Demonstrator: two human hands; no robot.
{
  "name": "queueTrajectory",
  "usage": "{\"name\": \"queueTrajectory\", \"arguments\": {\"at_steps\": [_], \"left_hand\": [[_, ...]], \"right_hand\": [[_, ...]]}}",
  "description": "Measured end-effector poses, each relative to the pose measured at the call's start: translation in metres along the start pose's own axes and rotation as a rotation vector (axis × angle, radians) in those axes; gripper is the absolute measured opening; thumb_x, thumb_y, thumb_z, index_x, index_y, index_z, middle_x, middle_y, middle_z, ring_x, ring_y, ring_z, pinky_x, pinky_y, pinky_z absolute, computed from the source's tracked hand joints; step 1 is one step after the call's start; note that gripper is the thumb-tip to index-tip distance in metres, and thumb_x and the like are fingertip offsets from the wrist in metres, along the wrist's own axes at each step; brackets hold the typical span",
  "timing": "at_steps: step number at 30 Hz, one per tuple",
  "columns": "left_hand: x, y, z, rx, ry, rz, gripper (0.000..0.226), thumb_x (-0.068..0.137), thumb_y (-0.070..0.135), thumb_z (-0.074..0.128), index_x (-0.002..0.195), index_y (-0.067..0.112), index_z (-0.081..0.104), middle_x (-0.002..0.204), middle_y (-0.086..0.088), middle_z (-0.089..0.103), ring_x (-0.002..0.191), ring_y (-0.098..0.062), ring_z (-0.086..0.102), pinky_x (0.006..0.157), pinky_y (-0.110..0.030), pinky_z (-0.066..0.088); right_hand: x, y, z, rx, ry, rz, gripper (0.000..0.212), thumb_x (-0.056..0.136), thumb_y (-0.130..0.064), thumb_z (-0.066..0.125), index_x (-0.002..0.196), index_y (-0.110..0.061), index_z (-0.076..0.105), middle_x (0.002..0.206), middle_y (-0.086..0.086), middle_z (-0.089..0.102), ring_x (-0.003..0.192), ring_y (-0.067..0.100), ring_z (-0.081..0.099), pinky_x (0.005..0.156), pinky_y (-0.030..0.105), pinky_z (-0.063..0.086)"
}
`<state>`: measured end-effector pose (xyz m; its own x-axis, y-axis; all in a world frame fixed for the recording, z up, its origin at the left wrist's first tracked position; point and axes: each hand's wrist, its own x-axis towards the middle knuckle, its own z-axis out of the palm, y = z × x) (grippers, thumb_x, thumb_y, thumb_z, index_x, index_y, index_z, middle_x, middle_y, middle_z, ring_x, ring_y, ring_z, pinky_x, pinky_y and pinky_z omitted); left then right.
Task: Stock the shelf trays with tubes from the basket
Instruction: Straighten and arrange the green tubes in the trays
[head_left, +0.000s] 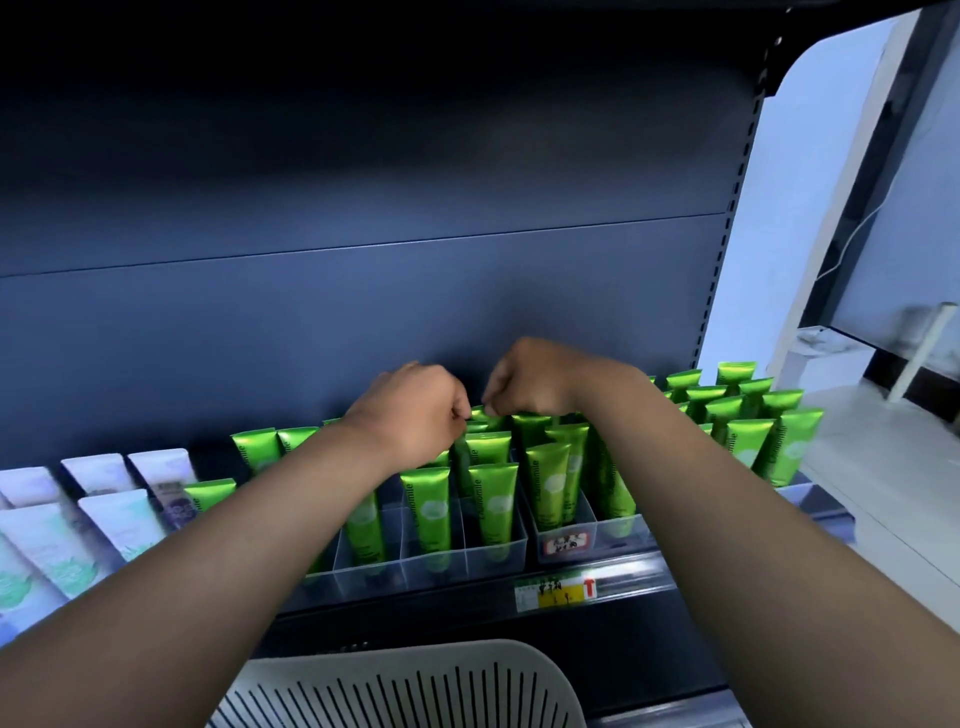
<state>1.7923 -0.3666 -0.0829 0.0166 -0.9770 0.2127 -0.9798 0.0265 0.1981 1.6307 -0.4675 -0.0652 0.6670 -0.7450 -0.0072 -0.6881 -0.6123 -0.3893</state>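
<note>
Green tubes (492, 501) stand upright, caps down, in the clear divided trays (496, 556) along the front of the dark shelf (613, 597) — that is where we find the stock, row behind row, with another cluster of green tubes further right near the shelf's end. We see both arms reaching over the front rows to the back of the middle tray. The left hand (415, 415) has its fingers (460, 410) curled in tight, knuckles toward us, right above the crimped tops of the rear tubes; whether they pinch a tube we cannot tell, since the hand itself hides the tips. The right hand (530, 382) sits just beside it, almost touching, fingers curled down onto the tube tops too, and again we cannot make out a grip. To the left, pale white tubes (117, 514) fill the neighbouring section of the shelf. A price label (556, 592) in yellow and green sits on the shelf's front edge, below the trays. Down at the bottom of the view — the slotted white basket (400, 686), only its rim and wall showing between our forearms.
</note>
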Motion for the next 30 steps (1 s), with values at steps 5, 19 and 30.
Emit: {"name": "queueTrajectory", "arguments": {"at_steps": [5,19,30], "left_hand": [[0.003,0.001,-0.003,0.015,-0.003,-0.008,0.012,0.087,0.026,0.070,0.090,0.033,0.079,0.095,0.014,0.077,0.097,-0.015,0.070,0.092,-0.034,0.054],[0.002,0.006,0.003,-0.021,0.064,-0.024,0.009,0.089,0.032,0.071,0.093,0.034,0.079,0.097,0.015,0.077,0.098,-0.015,0.068,0.096,-0.035,0.050],[0.004,0.007,0.004,-0.021,0.044,0.015,0.009,0.088,0.030,0.073,0.093,0.034,0.080,0.097,0.015,0.077,0.097,-0.014,0.069,0.094,-0.035,0.053]], "right_hand": [[0.013,-0.005,0.008,-0.087,0.060,-0.006,0.014,0.081,-0.026,0.078,0.070,-0.036,0.076,0.055,-0.033,0.061,0.083,0.008,0.065,0.097,0.038,0.050],[0.015,-0.007,0.013,-0.089,0.078,-0.027,0.025,0.086,-0.023,0.071,0.062,-0.030,0.066,0.061,-0.014,0.061,0.085,0.018,0.057,0.104,0.049,0.043],[0.013,-0.003,0.010,0.031,0.014,-0.046,0.025,0.078,-0.032,0.074,0.062,-0.051,0.071,0.062,-0.025,0.066,0.082,0.015,0.061,0.106,0.062,0.042]]}}
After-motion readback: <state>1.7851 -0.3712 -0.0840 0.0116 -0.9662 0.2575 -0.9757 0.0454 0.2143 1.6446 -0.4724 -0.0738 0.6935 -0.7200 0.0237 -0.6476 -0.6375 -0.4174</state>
